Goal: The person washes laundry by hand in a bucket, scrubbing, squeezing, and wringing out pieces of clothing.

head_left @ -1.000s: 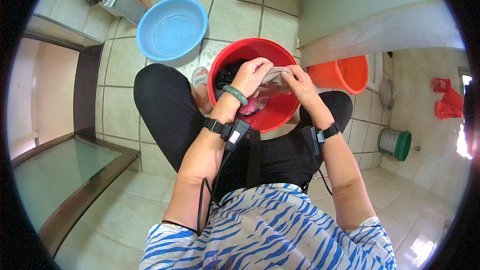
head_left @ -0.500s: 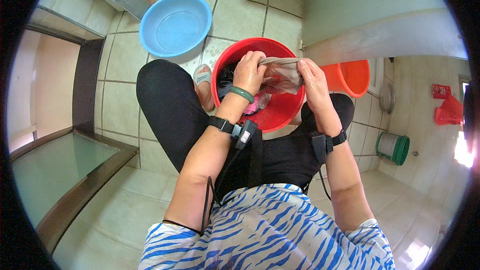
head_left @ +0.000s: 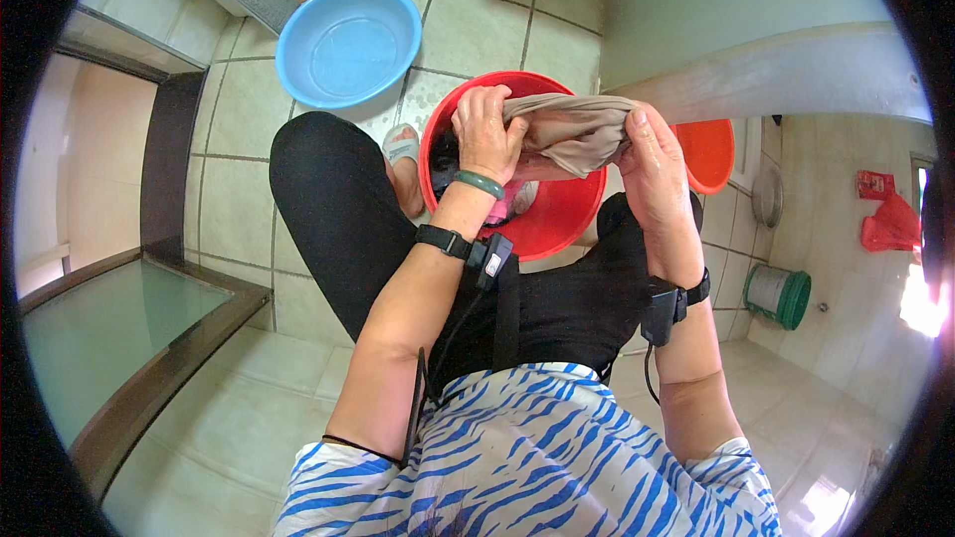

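A thin, wet-looking taupe cloth garment (head_left: pixel 582 134) is stretched between my hands above a red bucket (head_left: pixel 562 224). My left hand (head_left: pixel 487 134), with a green bangle at its wrist, grips the garment's left end near the bucket's far left rim. At the other end, my right hand (head_left: pixel 652 154) pinches the cloth between thumb and fingers, just past the bucket's right rim. Dark cloth (head_left: pixel 445 164) and a pink piece (head_left: pixel 497 211) lie inside the bucket, partly hidden by my left hand and the garment. The garment's exact kind cannot be made out.
A light blue basin (head_left: pixel 348 45) stands on the tiled floor at the far left. An orange-red bucket (head_left: pixel 708 154) is right behind my right hand. Farther right are a green bucket (head_left: pixel 793 300) and a red bag (head_left: pixel 890 224). A glass door frame (head_left: pixel 179 338) lies left.
My right hand has moved right and toward me, drawing the garment wider and spreading more of it out. My left hand has shifted slightly left and away, still gripping it.
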